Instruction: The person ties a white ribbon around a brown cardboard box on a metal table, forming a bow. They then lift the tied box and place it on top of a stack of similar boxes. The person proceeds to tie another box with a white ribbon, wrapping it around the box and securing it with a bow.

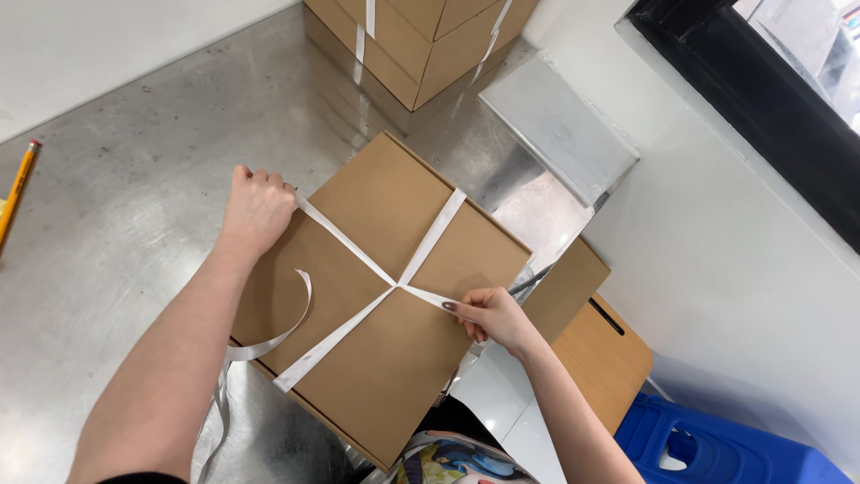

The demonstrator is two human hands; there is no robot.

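Note:
A flat brown cardboard box (394, 358) lies on the steel table (116, 224) in front of me. White strap (345, 240) crosses over its lid, and the bands meet near the middle. My left hand (255, 211) is closed on the strap at the box's far left edge. My right hand (488, 315) pinches the strap just right of the crossing. A loose strap end (291, 327) curls up from the lid and trails off the box's near left edge.
Stacked strapped cardboard boxes (421, 40) stand at the table's far end. A yellow pencil (18, 193) lies at the far left. Right of the table sit a brown box with a slot (605, 354) and a blue plastic stool (726, 448), beside a white wall.

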